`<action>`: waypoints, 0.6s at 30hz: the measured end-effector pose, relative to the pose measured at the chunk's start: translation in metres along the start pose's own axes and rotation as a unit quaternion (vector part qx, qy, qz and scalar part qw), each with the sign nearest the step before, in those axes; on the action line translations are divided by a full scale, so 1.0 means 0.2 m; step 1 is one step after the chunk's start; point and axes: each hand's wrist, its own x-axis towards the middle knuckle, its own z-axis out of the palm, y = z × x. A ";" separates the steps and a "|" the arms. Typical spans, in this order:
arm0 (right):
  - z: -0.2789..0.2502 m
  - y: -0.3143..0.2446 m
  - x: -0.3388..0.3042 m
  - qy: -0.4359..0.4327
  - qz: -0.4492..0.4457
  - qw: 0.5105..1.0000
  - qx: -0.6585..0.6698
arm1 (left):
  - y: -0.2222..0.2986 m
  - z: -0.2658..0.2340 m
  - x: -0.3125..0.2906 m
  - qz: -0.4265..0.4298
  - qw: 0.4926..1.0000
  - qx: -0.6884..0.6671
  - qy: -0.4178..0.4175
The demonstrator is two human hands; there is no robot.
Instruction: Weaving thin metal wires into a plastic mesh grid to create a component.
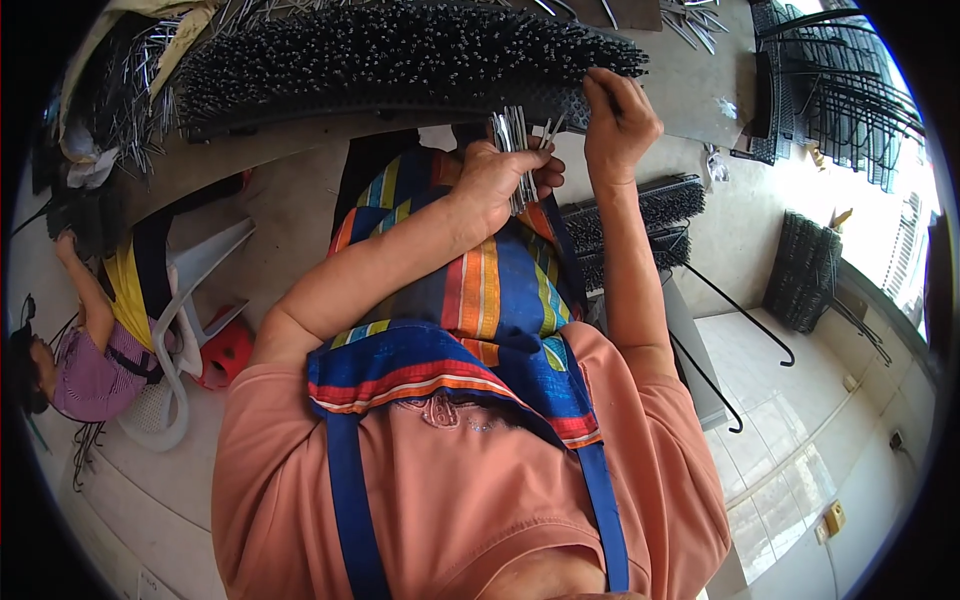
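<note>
Clutching a bundle of slim silver metal rods (507,132), the left hand (488,182) rests just below a long, curved black panel densely studded with dark pins (420,60) on a grey worktop (700,108). The right hand (625,122) pinches its fingers narrowly at the panel's right end; whether they hold a rod cannot be told. The step appears to be setting rods singly, calling next for a fine, well-aligned pinch. Leftward, a co-worker in a purple striped top (105,375) reaches up.
</note>
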 end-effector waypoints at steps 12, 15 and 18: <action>-0.16 0.00 -0.11 -0.249 0.324 0.863 0.295 | 0.03 0.08 0.00 0.002 0.999 -0.005 -0.051; -0.18 0.02 -0.09 -0.209 0.378 0.842 0.323 | 0.04 0.08 -0.01 0.013 0.999 0.004 -0.044; -0.18 0.02 -0.05 -0.081 0.372 0.857 0.347 | 0.04 0.02 0.00 0.007 1.000 0.025 -0.017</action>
